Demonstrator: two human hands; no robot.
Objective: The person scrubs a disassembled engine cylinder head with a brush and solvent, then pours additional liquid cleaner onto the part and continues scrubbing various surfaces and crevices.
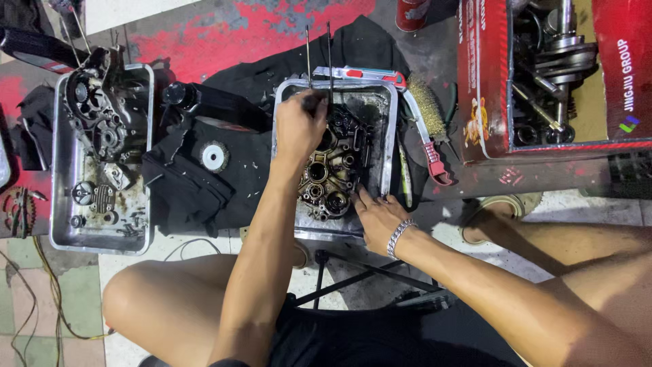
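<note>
Hands sit at both ends of the dirty engine case (333, 170), which lies in the metal tray (388, 129) with its long side running away from the person. Left hand (299, 129) pinches a thin tool at the far end. Right hand (377, 217) presses flat on the near edge.

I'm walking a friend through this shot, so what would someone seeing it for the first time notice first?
First, the greasy engine casing in the metal tray at centre, with the left hand on its top edge by two thin rods and the right hand, wearing a silver bracelet, at its lower corner. Next, the second tray of dirty parts at left, and the red box of shafts at upper right.
</note>
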